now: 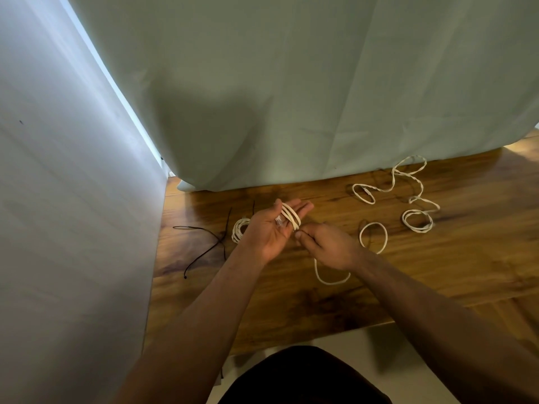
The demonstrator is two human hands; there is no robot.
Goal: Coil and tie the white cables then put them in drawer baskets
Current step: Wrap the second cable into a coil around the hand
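The cable (290,218) is part-wound. Several turns sit across the straight, spread fingers of your left hand (271,231), which is held palm up above the table (437,272). Its clear plug (279,221) lies in the palm. Your right hand (323,246) is just beside those fingertips, with thumb and curled fingers pinching the run that feeds the next turn. The slack (329,279) drops below that hand in a loose curve on the wood. The open loop (362,232) to its right looks like more of the same length, though your arm hides the join.

I'd judge you early to midway. A small coil (235,233) lies by your left wrist, and I cannot tell whether it is tied. A second cable (416,229) sprawls far right, kinked and only partly looped. The ties (220,243) lie crossed on the left. No basket is in view, so the tying and stowing are left to do.

The cable is round, off-white, limp and springy enough to hold curves. The ties are thin, black and stiff. The table is glossy, dark-grained wood. A matte grey-green curtain (291,97) hangs behind it in soft folds.
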